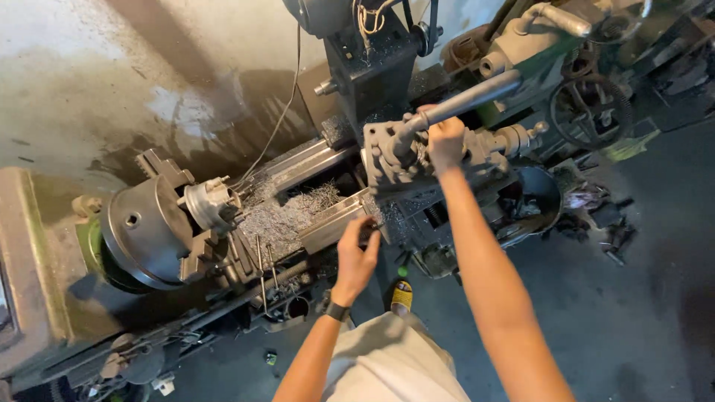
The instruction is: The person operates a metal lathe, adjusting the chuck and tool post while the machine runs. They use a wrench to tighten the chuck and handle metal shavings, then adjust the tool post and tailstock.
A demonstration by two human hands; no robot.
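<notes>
Here, right hand clamped on the grey lever, left hand closed around a small handle beside metal shavings.

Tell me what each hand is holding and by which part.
Right hand grips the long grey lever near its lower end. Left hand touches a small handle at the lathe carriage; grip unclear.

dim workshop light, brightest at eleven o'clock where the pale wall shows a glare patch. deep shadow fills four o'clock. wide-angle bending toward the edges; slight softness throughout.
</notes>
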